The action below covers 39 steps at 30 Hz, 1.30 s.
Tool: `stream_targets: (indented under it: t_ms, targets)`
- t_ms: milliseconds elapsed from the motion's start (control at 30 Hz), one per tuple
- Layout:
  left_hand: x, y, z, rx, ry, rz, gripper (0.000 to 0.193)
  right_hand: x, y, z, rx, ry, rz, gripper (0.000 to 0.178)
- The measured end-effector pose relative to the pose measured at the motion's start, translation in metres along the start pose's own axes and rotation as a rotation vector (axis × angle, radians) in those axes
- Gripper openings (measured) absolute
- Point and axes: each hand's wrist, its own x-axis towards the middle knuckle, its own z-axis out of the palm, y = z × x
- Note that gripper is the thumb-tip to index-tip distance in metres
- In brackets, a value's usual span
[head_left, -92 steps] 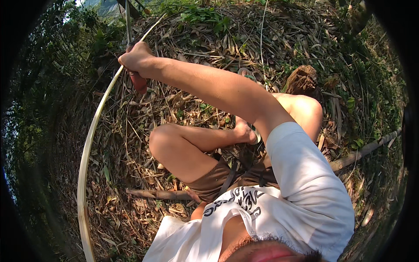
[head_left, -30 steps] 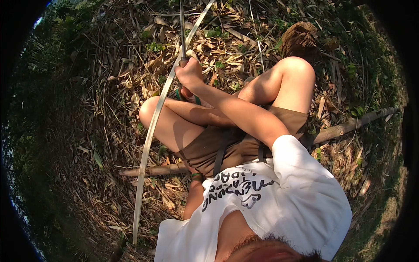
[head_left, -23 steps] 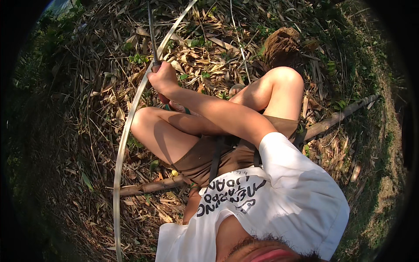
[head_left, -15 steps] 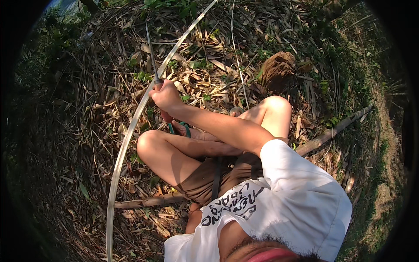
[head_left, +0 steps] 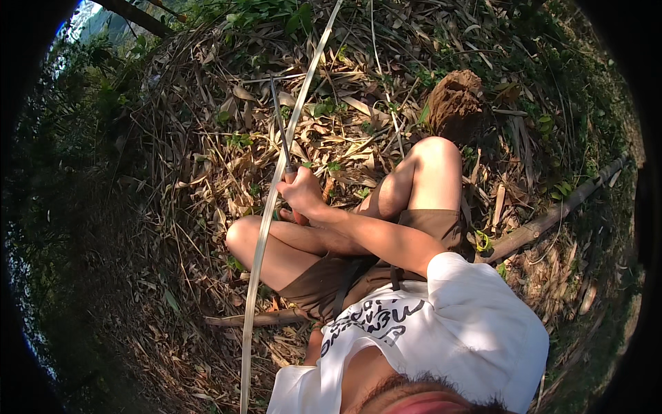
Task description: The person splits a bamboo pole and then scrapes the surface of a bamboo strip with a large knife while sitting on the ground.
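the person sits on ground covered in dry leaves, knees bent, in brown shorts and a white printed shirt; the right hand reaches forward past the left knee, fingers curled tight around the handle of a knife, whose thin dark blade points away toward the far side; just to the left of that hand, touching or nearly touching it, runs a long pale bamboo strip, which bends from the far top of the scene, past the knee, down to the near edge on the left; the blade lies close beside the strip, and whether it bites into it i cannot tell; the left hand is mostly hidden under the right forearm near the strip, so its fingers cannot be told; a brown mound of earth stands far right beyond the right knee; a fallen branch lies on the right, another stick on the near side under the thighs; green plants grow at the far edge.
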Motion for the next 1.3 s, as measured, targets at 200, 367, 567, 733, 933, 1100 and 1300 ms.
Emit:
stream_targets:
  t_ms: [200, 367, 567, 733, 933, 1100, 1300]
  targets:
    - [0.039, 0.082, -0.111, 0.214, -0.272, 0.195, 0.027, 0.035, 0.042, 0.006, 0.048, 0.073, -0.068, 0.031]
    - [-0.003, 0.208, -0.266, -0.349, -0.541, 0.362, 0.024, 0.036, 0.066, -0.004, -0.101, 0.020, -0.107, 0.031]
    - [0.037, 0.220, -0.249, 0.091, 0.200, 0.483, 0.065, 0.004, 0.046, -0.039, -0.192, -0.028, -0.091, 0.027]
    - [0.043, 0.195, -0.215, -0.465, -0.661, 0.281, 0.040, 0.001, 0.047, -0.077, -0.262, -0.062, -0.282, 0.029]
    - [0.049, 0.250, -0.201, -1.125, -1.157, -0.061, 0.019, 0.023, 0.019, -0.141, -0.437, -0.077, -0.477, 0.033]
    - [0.070, 0.287, -0.143, -1.118, -1.175, 0.008, 0.024, -0.002, 0.001, -0.194, -0.656, -0.130, -0.648, 0.031]
    - [0.068, 0.307, -0.139, -1.356, -1.278, -0.076, 0.033, -0.052, 0.030, -0.201, -1.049, -0.252, -0.550, 0.063]
